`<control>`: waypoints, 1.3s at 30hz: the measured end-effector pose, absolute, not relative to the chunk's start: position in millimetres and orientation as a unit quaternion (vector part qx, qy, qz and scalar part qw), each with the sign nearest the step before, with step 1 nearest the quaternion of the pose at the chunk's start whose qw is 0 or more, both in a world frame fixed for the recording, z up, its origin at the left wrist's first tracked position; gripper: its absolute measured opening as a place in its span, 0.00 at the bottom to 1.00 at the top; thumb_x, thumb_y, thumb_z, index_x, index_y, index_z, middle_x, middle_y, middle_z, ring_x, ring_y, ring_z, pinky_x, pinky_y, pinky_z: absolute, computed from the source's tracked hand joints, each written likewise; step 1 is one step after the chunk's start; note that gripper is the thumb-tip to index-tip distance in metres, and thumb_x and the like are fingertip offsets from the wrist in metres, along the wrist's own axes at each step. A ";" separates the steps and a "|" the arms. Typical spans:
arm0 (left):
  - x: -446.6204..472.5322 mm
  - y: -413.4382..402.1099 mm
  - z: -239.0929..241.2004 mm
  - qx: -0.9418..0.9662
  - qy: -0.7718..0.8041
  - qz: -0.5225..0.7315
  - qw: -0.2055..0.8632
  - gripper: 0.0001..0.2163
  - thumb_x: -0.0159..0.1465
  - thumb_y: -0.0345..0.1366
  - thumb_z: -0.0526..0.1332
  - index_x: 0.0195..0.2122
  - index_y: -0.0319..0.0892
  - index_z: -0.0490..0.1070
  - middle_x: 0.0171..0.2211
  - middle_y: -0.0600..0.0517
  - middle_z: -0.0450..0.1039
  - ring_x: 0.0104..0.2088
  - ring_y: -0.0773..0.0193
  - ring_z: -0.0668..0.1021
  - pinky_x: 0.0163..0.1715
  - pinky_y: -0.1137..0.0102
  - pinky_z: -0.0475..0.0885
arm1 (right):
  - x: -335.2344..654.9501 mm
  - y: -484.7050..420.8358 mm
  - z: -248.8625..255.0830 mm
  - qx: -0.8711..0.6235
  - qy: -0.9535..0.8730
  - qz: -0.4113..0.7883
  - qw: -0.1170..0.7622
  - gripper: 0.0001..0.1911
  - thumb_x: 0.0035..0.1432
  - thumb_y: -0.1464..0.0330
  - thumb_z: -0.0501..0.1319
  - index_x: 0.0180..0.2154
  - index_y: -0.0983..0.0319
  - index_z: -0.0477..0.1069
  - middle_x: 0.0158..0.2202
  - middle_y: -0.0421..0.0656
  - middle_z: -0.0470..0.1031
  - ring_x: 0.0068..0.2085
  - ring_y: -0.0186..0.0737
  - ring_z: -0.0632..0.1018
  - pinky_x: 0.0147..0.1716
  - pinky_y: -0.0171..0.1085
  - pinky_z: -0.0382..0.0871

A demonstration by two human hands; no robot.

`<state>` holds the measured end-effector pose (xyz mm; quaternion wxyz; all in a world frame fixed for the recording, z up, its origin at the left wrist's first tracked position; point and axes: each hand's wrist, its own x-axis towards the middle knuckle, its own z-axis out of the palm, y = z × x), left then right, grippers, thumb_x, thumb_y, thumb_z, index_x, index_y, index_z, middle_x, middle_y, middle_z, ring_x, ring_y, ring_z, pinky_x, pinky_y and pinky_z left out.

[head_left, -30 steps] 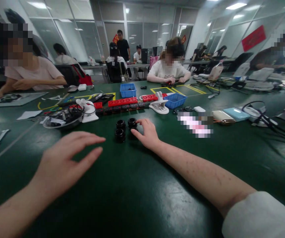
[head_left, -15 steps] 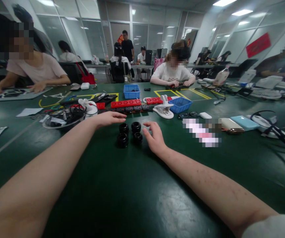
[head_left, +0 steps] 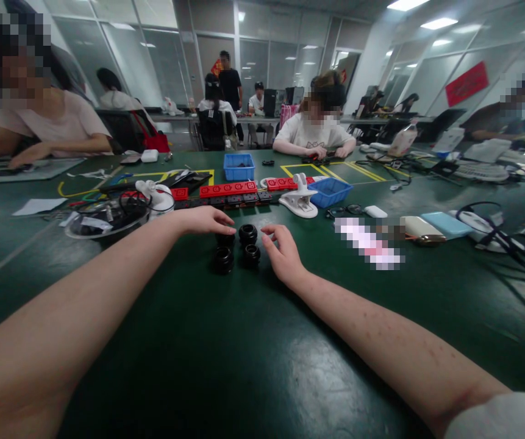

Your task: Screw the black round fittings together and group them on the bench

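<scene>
Several small glossy black ring-shaped parts stand close together on the green table; their exact kind is unclear. My left hand (head_left: 210, 221) hovers over the back-left black part (head_left: 224, 239), palm down, with thumb and fingers bent but apart. It covers that part's top, and whether it touches cannot be told. Just in front is the front-left black part (head_left: 223, 261). To the right of the back-right black part (head_left: 248, 233) and front-right black part (head_left: 252, 256), my right hand (head_left: 283, 250) rests open, its fingers curved and holding nothing.
Behind the parts lies a red socket strip (head_left: 228, 189), with a white clip base (head_left: 299, 204) and a blue bin (head_left: 330, 192) beside it. A bowl of cables (head_left: 102, 227) sits left, under my forearm's far side. Another person (head_left: 314, 131) works across the table (head_left: 189, 341).
My left hand has come down and its fingers have bent over the back-left black part, hiding its top. My right hand stays nearly still. The view has shifted slightly.
</scene>
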<state>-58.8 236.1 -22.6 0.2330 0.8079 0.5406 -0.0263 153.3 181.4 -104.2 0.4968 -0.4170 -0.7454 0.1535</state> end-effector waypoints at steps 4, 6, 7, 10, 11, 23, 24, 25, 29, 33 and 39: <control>-54.3 235.7 -23.2 0.816 0.538 -0.059 0.204 0.23 0.53 0.46 0.60 0.49 0.43 0.70 0.47 0.51 0.72 0.46 0.59 0.73 0.45 0.74 0.63 | 153.1 181.9 -104.3 -0.413 -0.744 0.156 0.501 0.13 0.59 0.61 0.49 0.37 0.62 0.66 0.36 0.45 0.69 0.37 0.40 0.69 0.38 0.40 0.64; -50.9 236.8 -23.6 0.816 0.540 -0.072 0.192 0.22 0.53 0.45 0.60 0.48 0.44 0.70 0.46 0.52 0.74 0.45 0.59 0.74 0.43 0.75 0.64 | 153.2 182.0 -104.3 -0.411 -0.744 0.157 0.502 0.13 0.59 0.61 0.49 0.36 0.62 0.66 0.36 0.45 0.69 0.37 0.40 0.69 0.38 0.40 0.64; -49.2 237.5 -23.4 0.815 0.542 -0.078 0.188 0.22 0.54 0.45 0.60 0.48 0.44 0.70 0.45 0.53 0.74 0.44 0.59 0.74 0.42 0.75 0.64 | 153.3 182.0 -104.2 -0.411 -0.744 0.158 0.503 0.13 0.59 0.61 0.49 0.36 0.62 0.66 0.36 0.45 0.69 0.37 0.40 0.69 0.38 0.40 0.64; -44.7 239.4 -21.6 0.809 0.552 -0.095 0.177 0.21 0.53 0.45 0.62 0.48 0.44 0.71 0.42 0.52 0.75 0.43 0.58 0.74 0.40 0.74 0.65 | 153.1 181.9 -104.1 -0.410 -0.743 0.159 0.504 0.13 0.59 0.61 0.49 0.36 0.62 0.66 0.35 0.45 0.69 0.37 0.40 0.69 0.38 0.40 0.64; -43.6 239.7 -20.9 0.807 0.556 -0.100 0.176 0.21 0.53 0.45 0.62 0.47 0.44 0.71 0.42 0.52 0.75 0.43 0.57 0.74 0.39 0.74 0.66 | 153.0 181.9 -104.1 -0.410 -0.743 0.160 0.504 0.13 0.59 0.61 0.49 0.36 0.62 0.66 0.35 0.45 0.69 0.37 0.40 0.69 0.38 0.40 0.64; -35.3 236.0 -14.5 0.785 0.566 -0.139 0.209 0.13 0.64 0.38 0.58 0.47 0.39 0.66 0.45 0.48 0.69 0.42 0.57 0.74 0.40 0.59 0.71 | 152.7 182.5 -105.4 -0.423 -0.738 0.157 0.501 0.12 0.59 0.62 0.50 0.36 0.61 0.67 0.35 0.44 0.69 0.37 0.40 0.69 0.38 0.40 0.64; -34.6 235.4 -13.9 0.782 0.568 -0.140 0.213 0.12 0.64 0.38 0.58 0.47 0.39 0.66 0.45 0.48 0.69 0.42 0.57 0.74 0.40 0.59 0.71 | 152.6 182.4 -105.3 -0.423 -0.739 0.156 0.501 0.12 0.58 0.62 0.50 0.36 0.62 0.67 0.35 0.45 0.69 0.37 0.40 0.69 0.38 0.40 0.64; -33.9 234.9 -13.5 0.779 0.571 -0.140 0.219 0.12 0.64 0.37 0.58 0.47 0.39 0.66 0.45 0.48 0.68 0.41 0.57 0.74 0.39 0.60 0.71 | 152.6 182.2 -105.2 -0.424 -0.739 0.156 0.500 0.12 0.58 0.62 0.50 0.36 0.62 0.67 0.35 0.45 0.69 0.37 0.40 0.69 0.38 0.40 0.64; -31.9 233.8 -14.6 0.758 0.589 -0.130 0.248 0.12 0.64 0.36 0.57 0.48 0.39 0.65 0.45 0.48 0.68 0.40 0.58 0.74 0.37 0.61 0.72 | 152.5 181.4 -104.8 -0.424 -0.744 0.153 0.493 0.11 0.58 0.63 0.51 0.35 0.62 0.67 0.35 0.44 0.69 0.37 0.40 0.69 0.38 0.40 0.64; -32.1 234.5 -16.1 0.745 0.601 -0.115 0.264 0.12 0.64 0.36 0.57 0.48 0.39 0.65 0.46 0.48 0.67 0.41 0.58 0.74 0.38 0.61 0.72 | 152.1 181.5 -105.3 -0.425 -0.748 0.151 0.488 0.11 0.58 0.63 0.51 0.35 0.62 0.67 0.34 0.44 0.68 0.36 0.40 0.69 0.38 0.40 0.64; -39.4 241.5 -18.7 0.735 0.623 -0.094 0.252 0.12 0.64 0.36 0.57 0.48 0.39 0.65 0.46 0.48 0.67 0.41 0.58 0.74 0.38 0.61 0.72 | 153.1 181.7 -104.9 -0.426 -0.748 0.154 0.486 0.10 0.58 0.64 0.51 0.35 0.61 0.67 0.34 0.44 0.68 0.37 0.40 0.69 0.38 0.40 0.64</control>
